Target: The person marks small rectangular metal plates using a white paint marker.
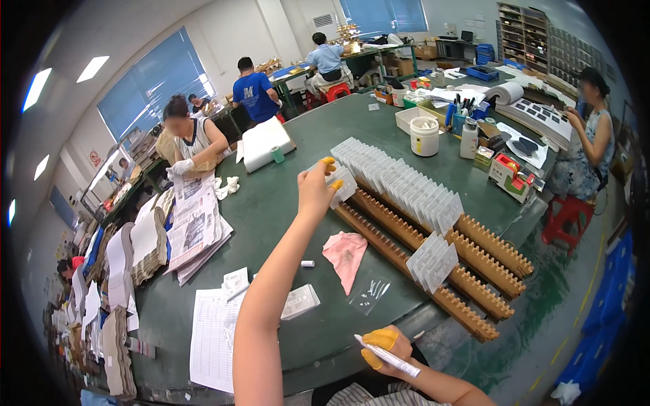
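My left hand [316,187], with yellow finger covers, reaches to the far left end of the wooden racks. Its thumb and forefinger close on a clear plastic plate [344,188]. Whether more than one plate is between them is partly hidden. Near the table's front edge, my right hand [393,345], also in yellow finger covers, grips a white marker pen [396,361], tip pointing up and left. Notched wooden racks [474,287] run diagonally to the right. A long row of clear plates [406,183] stands upright in them, and a smaller group [433,262] stands nearer me.
Beside the racks lie a pink cloth [345,254], a small clear bag [370,292], a white cap [307,264] and a printed sheet [213,338]. Farther back are a white tub [424,137] and a tape dispenser [509,177]. Several people work around the green table [305,135] and beyond.
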A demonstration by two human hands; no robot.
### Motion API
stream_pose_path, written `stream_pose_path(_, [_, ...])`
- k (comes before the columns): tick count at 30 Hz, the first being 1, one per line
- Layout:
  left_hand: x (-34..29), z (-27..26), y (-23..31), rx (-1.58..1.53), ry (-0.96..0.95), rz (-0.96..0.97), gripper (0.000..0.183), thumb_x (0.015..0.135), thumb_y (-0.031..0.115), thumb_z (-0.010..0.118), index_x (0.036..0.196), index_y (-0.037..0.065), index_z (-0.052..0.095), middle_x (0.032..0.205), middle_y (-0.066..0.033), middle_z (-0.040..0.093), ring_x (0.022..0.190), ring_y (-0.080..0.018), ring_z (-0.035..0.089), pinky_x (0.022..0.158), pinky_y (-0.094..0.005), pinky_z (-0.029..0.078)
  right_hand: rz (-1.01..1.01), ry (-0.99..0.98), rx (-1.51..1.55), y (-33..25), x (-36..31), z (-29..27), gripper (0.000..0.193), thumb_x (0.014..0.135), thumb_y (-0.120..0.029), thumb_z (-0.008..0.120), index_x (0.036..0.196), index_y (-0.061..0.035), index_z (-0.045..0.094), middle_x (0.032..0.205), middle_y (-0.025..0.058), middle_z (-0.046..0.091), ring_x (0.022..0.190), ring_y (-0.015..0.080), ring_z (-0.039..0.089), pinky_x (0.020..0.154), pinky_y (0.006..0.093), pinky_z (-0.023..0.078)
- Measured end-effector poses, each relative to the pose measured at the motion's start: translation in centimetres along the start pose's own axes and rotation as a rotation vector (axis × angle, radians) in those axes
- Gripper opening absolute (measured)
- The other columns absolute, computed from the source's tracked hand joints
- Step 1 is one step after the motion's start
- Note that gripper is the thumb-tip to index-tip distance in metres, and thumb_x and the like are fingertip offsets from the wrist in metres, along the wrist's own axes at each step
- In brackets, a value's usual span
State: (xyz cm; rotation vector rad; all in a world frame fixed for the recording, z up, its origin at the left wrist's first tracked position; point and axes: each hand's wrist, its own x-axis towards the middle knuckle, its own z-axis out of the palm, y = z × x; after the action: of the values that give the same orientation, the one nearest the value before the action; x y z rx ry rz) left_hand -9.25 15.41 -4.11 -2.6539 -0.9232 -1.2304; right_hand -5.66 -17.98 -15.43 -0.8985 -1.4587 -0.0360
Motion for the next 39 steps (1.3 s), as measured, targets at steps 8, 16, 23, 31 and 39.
stream_pose_path(8, [-2.2, -3.7, 1.8, -0.069, -0.161, -0.382, 0.035, 0.072, 0.008, 0.068, 0.104, 0.004, 0.054, 0.085, -0.0102, 0.067, 0.076, -0.0255, 0.064, 0.067, -0.0345, 0.048, -0.003, -0.032, -0.027, 0.3, -0.1, -0.2, 0.024, 0.073, -0.009, 0.071, 0.093, -0.0037, 0.059, 0.090, 0.0064, 0.062, 0.071, 0.0227, 0.059, 0.061, 0.0315, 0.048])
stream_pose_path(16, [-4.3, -1.0, 0.4, -0.281, -0.119, -0.478, 0.034, 0.073, 0.010, 0.068, 0.103, 0.005, 0.053, 0.082, -0.0110, 0.068, 0.075, -0.0252, 0.066, 0.065, -0.0351, 0.049, -0.027, -0.063, -0.075, -0.2, 0.1, -0.3, 0.026, 0.074, -0.010, 0.071, 0.095, -0.0041, 0.057, 0.090, 0.0066, 0.062, 0.073, 0.0234, 0.059, 0.063, 0.0330, 0.048])
stream_pose_path(23, [-4.7, -1.5, 1.0, -0.239, -0.079, -0.495, 0.036, 0.075, 0.009, 0.066, 0.107, 0.004, 0.051, 0.084, -0.0107, 0.068, 0.073, -0.0239, 0.064, 0.064, -0.0337, 0.048, -0.028, -0.064, -0.070, -0.2, -0.2, -0.1, 0.025, 0.074, -0.009, 0.070, 0.095, -0.0043, 0.057, 0.091, 0.0064, 0.063, 0.074, 0.0234, 0.060, 0.064, 0.0330, 0.048])
stream_pose_path(31, [-9.2, -10.2, 4.6, 0.192, -0.422, -0.051, 0.016, 0.075, 0.020, 0.066, 0.082, 0.007, 0.062, 0.073, -0.0090, 0.062, 0.073, -0.0278, 0.058, 0.067, -0.0383, 0.046, 0.072, -0.055, -0.016, -0.1, 0.1, -0.3, 0.018, 0.074, -0.013, 0.070, 0.088, -0.0057, 0.061, 0.088, 0.0063, 0.064, 0.074, 0.0237, 0.060, 0.066, 0.0324, 0.048])
stream_pose_path(39, [-20.0, -15.2, 6.7, 0.332, -0.517, 0.034, 0.025, 0.072, 0.023, 0.068, 0.092, 0.009, 0.063, 0.091, -0.0065, 0.061, 0.090, -0.0232, 0.056, 0.074, -0.0372, 0.046, 0.122, -0.062, -0.001, -0.2, 0.3, -0.2, 0.016, 0.075, -0.015, 0.070, 0.086, -0.0059, 0.063, 0.086, 0.0066, 0.063, 0.073, 0.0247, 0.060, 0.067, 0.0326, 0.048])
